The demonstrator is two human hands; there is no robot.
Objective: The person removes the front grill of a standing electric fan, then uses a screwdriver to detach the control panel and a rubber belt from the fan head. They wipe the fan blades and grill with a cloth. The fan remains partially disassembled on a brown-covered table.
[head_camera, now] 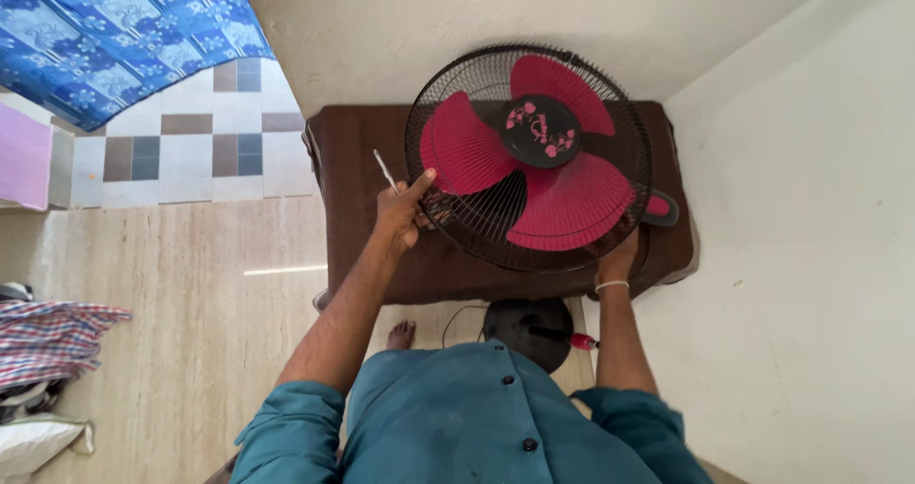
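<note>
**Both hands on the fan cage**

Nearest me, my teal shirt (472, 417) fills the bottom edge and hides most of my legs; only one bare foot (401, 333) shows past it on the floor (191, 332). Just beyond the shirt I see the fan's round black base (519, 324), partly covered by the shirt and by the cage above, with a red-tipped tool (570, 338) lying across it. I cannot tell what kind of tool it is.

My left hand (402, 212) is closed on the left rim of the fan (530, 157), thumb pressed against the wire, and it also pinches a thin white stick (385, 171) that slants up and to the left. My right hand (620, 255) is mostly hidden behind the lower right rim; I see only the wrist with a pale band (611, 284), so I cannot tell how its fingers are set.

The fan lies over a brown table (357, 151), its face turned up toward me, so its axle points at the camera. The black wire cage encloses three pink blades around a black hub with pink flowers. A black part (662, 208) sticks out on the right, half hidden by the cage.

Farther off: a white wall (791, 208), tiles (191, 151) and blue patterned cloth (114, 27), cut off at the top left. Checked cloth (48, 336) is cropped at the left edge.
</note>
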